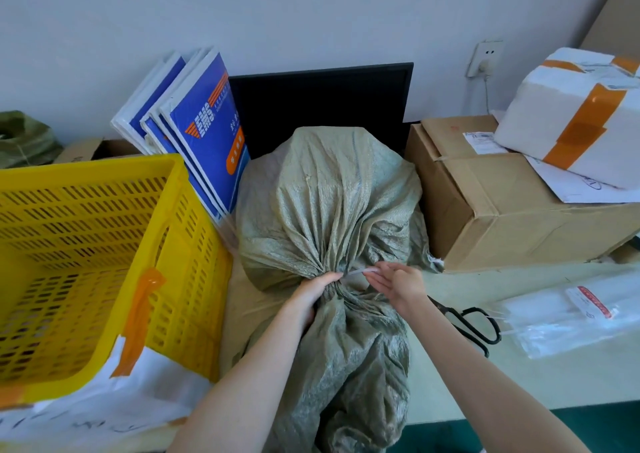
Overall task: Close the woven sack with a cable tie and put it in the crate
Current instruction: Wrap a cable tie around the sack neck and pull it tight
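Observation:
A grey-green woven sack (325,203) lies on the table, full and bunched into a neck near me. My left hand (313,297) squeezes that neck from the left. A thin white cable tie (362,272) sticks out to the right of the neck, and my right hand (394,284) pinches its end between thumb and forefinger. The sack's loose mouth trails toward me over the table edge. The yellow slotted plastic crate (90,245) stands to the left of the sack, and I see nothing inside it.
Black scissors (474,324) and a clear packet of cable ties (571,317) lie at the right. A cardboard box (512,193) with a white foam box (571,113) on it stands behind them. Blue-white folders (194,134) lean behind the crate; a black monitor (322,103) is at the wall.

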A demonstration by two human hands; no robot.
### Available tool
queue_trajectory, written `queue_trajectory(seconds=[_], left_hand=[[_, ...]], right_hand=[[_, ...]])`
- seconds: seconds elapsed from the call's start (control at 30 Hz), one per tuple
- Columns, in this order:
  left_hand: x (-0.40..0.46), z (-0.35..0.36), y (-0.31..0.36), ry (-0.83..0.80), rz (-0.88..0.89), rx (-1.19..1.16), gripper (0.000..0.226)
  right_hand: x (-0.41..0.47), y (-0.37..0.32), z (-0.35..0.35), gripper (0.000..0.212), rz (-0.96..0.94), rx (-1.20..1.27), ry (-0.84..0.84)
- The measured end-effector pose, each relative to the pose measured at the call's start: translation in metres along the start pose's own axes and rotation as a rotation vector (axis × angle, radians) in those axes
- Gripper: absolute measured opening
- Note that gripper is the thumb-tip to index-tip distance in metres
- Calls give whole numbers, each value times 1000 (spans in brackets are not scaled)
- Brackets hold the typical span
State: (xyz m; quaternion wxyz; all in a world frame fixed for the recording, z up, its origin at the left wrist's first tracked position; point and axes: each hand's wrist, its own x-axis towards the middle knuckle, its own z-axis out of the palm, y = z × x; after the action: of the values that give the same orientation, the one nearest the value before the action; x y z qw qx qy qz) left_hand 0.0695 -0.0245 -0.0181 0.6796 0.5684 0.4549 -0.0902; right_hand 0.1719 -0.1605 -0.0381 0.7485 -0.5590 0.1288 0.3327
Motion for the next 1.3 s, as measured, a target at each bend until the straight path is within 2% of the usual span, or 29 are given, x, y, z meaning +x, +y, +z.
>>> queue_trajectory(seconds=[0.1, 0.23, 0.33, 0.43, 0.6, 0.63, 0.67, 0.73, 0.77, 0.8, 0.9, 0.97, 1.03, 1.13, 1.3], left_hand=[[-2, 2, -3, 7, 16, -129, 39], [4, 9, -9, 94, 51, -277, 57], [6, 11, -12, 144, 78, -231, 69], [3, 3, -12, 138, 156, -166, 63], [1, -33, -15, 17, 66, -110, 101], [3, -42, -15, -29, 45, -178, 98], [2, -49, -14, -71, 17, -251, 83], [2, -61, -13, -119, 5, -425, 27], [5, -66, -14, -101, -4, -495, 10], [10, -71, -16, -38, -22, -551, 11], [21, -78, -13, 232, -30, -501, 12], [31, -81, -11, 379, 24, -440, 14], [37, -85, -8, 474, 112, -424, 20], [32, -86, -4, 581, 282, -416, 25], [21, -79, -2, 769, 588, -227, 16]], right_hand=[[-2, 0, -3, 19, 57, 22, -23], [-6, 0, -6, 16, 37, -9, -4], [-8, -2, -6, 13, -49, -89, 52], [-9, -5, -3, 14, -118, -161, 67], [-5, -12, 6, 18, -68, -240, 82], [-3, -13, 9, 19, -40, -243, 92], [-2, -14, 12, 20, -13, -241, 102], [1, -16, 18, 23, 33, -237, 116], [3, -17, 20, 25, 47, -235, 125], [4, -17, 22, 28, 58, -232, 132], [9, -17, 30, 33, 65, -219, 159], [11, -16, 37, 25, 36, -207, 172], [10, -18, 42, 17, -9, -159, 192], [14, -23, 38, 17, -76, -71, 228], [11, -37, 35, 12, -156, 38, 210]])
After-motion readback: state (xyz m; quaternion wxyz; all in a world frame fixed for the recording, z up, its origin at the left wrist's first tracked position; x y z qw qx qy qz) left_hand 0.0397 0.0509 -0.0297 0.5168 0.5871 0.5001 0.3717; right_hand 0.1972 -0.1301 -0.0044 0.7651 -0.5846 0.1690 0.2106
